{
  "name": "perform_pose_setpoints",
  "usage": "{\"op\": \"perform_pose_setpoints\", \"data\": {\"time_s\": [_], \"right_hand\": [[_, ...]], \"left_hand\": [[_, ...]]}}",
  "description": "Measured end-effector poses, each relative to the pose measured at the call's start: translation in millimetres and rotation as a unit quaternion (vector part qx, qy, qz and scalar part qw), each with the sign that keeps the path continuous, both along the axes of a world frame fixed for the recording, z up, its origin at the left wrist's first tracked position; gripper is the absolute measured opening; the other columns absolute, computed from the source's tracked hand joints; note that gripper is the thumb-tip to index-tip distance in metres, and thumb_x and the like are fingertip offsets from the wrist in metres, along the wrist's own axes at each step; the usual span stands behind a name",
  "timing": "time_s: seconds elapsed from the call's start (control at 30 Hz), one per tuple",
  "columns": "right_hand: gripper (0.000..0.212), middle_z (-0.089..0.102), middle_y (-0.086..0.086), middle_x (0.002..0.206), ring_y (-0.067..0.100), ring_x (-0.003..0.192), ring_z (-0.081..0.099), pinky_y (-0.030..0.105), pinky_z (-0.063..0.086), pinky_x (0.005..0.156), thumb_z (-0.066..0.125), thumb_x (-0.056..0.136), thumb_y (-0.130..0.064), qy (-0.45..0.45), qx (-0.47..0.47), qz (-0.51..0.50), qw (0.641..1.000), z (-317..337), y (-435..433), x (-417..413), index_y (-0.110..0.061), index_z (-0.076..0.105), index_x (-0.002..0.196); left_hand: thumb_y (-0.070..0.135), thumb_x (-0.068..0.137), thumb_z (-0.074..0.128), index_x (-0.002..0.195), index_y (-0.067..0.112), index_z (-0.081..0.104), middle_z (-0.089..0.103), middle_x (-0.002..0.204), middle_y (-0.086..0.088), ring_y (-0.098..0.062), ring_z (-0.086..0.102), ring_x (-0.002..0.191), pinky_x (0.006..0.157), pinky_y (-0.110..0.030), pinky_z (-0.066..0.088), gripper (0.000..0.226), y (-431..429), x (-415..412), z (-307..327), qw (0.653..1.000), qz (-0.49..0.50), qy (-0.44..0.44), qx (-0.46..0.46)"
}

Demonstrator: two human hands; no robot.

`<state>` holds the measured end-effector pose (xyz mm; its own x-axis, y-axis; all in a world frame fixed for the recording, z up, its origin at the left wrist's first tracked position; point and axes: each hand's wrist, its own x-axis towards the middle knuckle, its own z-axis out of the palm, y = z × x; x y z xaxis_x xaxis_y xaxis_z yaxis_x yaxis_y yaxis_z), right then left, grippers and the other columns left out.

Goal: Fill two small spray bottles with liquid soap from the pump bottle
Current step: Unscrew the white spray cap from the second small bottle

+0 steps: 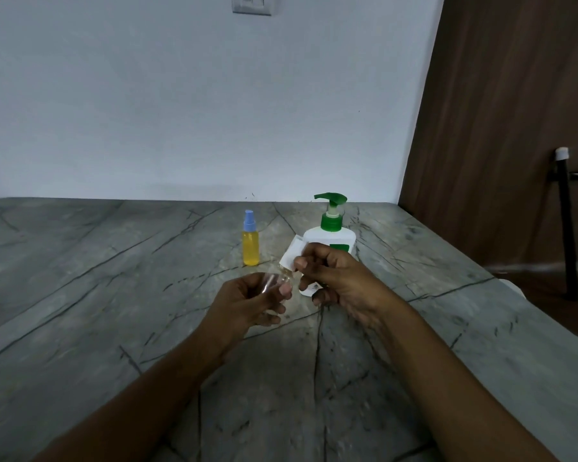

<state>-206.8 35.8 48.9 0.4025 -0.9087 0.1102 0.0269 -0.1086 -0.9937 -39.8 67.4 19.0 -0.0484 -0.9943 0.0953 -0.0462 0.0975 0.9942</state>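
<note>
Holding a small clear plastic spray bottle [274, 282] in your left hand [247, 303], you have the fingers and thumb curled round its body, and the bottle is tilted with its neck pointing up towards your right hand [336, 278]. It is off the grey veined stone tabletop [114, 295] and looks empty, with no sprayer showing on it. Your right hand is just beside the left, thumb and forefinger closed together right at the bottle's neck, the other fingers curled under. A flat white piece [291, 253] sticks out past those fingertips. You cannot tell from this view whether the hand pinches it, or what else it may hold. Directly behind your right hand, partly hidden by it, the white plastic pump bottle with the green pump head [331, 233] stands upright on the tabletop, its spout turned towards your left. Beyond your left hand, a little further away, the small spray bottle filled with yellow liquid and topped by a blue sprayer [251, 243] stands upright, apart from the pump bottle. Far off past your right hand a brown wooden panel [514, 128] rises.
</note>
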Motion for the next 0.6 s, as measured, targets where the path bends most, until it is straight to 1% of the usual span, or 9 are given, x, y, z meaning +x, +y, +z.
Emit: {"op": "perform_pose_setpoints", "data": {"time_s": [0.03,0.1,0.17,0.23,0.33,0.43,0.5,0.57,0.6], "right_hand": [[0.018,0.060,-0.004,0.075,0.008,0.064,0.057,0.020,0.044,0.047,0.068,0.080,-0.029,0.020,-0.018,-0.032,0.999,0.0,0.9,1.9,-0.017,0.061,0.090],[0.027,0.058,-0.004,0.072,0.008,0.060,0.055,0.019,0.043,0.046,0.073,0.077,-0.036,0.090,-0.073,-0.100,0.988,-1.8,2.8,8.9,-0.016,0.058,0.085],[0.030,0.058,-0.003,0.072,0.007,0.060,0.053,0.016,0.042,0.048,0.078,0.075,-0.035,0.126,-0.120,-0.146,0.974,-5.3,3.8,15.3,-0.017,0.056,0.086],[0.029,0.060,-0.002,0.075,0.008,0.065,0.055,0.016,0.044,0.051,0.079,0.075,-0.027,0.107,-0.124,-0.145,0.976,-6.3,3.3,16.1,-0.013,0.059,0.090],[0.032,0.070,0.000,0.091,0.011,0.081,0.064,0.019,0.050,0.059,0.075,0.078,-0.010,0.026,-0.067,-0.076,0.995,-3.9,0.9,9.5,-0.016,0.062,0.107],[0.057,0.070,-0.004,0.109,0.009,0.097,0.066,0.024,0.051,0.068,0.066,0.082,0.003,-0.033,-0.010,0.013,0.999,-5.4,-1.8,4.4,-0.029,0.049,0.126],[0.066,0.067,-0.009,0.115,0.008,0.101,0.065,0.025,0.054,0.070,0.067,0.081,0.003,-0.027,0.001,0.030,0.999,-6.3,-2.3,3.1,-0.035,0.042,0.130],[0.059,0.067,-0.007,0.114,0.012,0.098,0.066,0.024,0.054,0.064,0.072,0.080,-0.007,-0.002,-0.013,-0.016,1.000,-4.7,-1.2,4.0,-0.030,0.047,0.128],[0.051,0.068,-0.005,0.107,0.013,0.093,0.067,0.022,0.052,0.060,0.075,0.078,-0.015,0.015,-0.027,-0.057,0.998,-4.0,0.0,5.1,-0.025,0.053,0.124]], "left_hand": [[0.045,0.052,0.069,0.102,0.011,0.066,0.072,0.080,-0.003,-0.012,0.067,0.069,0.061,-0.024,0.054,0.061,0.4,-0.3,-1.3,1.000,0.007,-0.021,-0.009],[0.041,0.060,0.073,0.098,0.016,0.066,0.070,0.074,0.002,-0.005,0.065,0.064,0.057,-0.015,0.050,0.046,0.2,-1.2,-4.5,0.995,0.020,-0.084,-0.042],[0.039,0.063,0.075,0.097,0.024,0.064,0.069,0.075,0.007,0.003,0.062,0.060,0.053,-0.009,0.045,0.039,-0.8,-1.9,-6.2,0.987,0.038,-0.143,-0.068],[0.044,0.056,0.075,0.105,0.027,0.060,0.071,0.083,0.006,0.001,0.065,0.065,0.055,-0.012,0.046,0.054,-2.3,-2.4,-8.1,0.987,0.042,-0.135,-0.075],[0.044,0.052,0.075,0.104,0.020,0.057,0.073,0.078,0.001,-0.010,0.067,0.062,0.054,-0.020,0.051,0.060,-2.2,-1.6,-7.0,0.991,0.054,-0.095,-0.075],[0.048,0.050,0.074,0.100,0.019,0.058,0.072,0.075,0.001,-0.013,0.067,0.062,0.055,-0.023,0.052,0.059,-4.7,0.0,-7.9,0.991,0.063,-0.097,-0.070],[0.046,0.051,0.074,0.098,0.020,0.059,0.072,0.073,0.002,-0.013,0.066,0.060,0.054,-0.023,0.051,0.056,-6.1,0.7,-9.7,0.991,0.066,-0.092,-0.076],[0.046,0.049,0.075,0.097,0.020,0.059,0.072,0.076,0.003,-0.012,0.066,0.062,0.055,-0.024,0.051,0.057,-5.7,0.6,-10.5,0.990,0.074,-0.088,-0.084],[0.046,0.049,0.076,0.097,0.020,0.059,0.073,0.079,0.002,-0.010,0.067,0.066,0.056,-0.024,0.051,0.057,-5.4,0.5,-10.9,0.988,0.082,-0.091,-0.093]]}}
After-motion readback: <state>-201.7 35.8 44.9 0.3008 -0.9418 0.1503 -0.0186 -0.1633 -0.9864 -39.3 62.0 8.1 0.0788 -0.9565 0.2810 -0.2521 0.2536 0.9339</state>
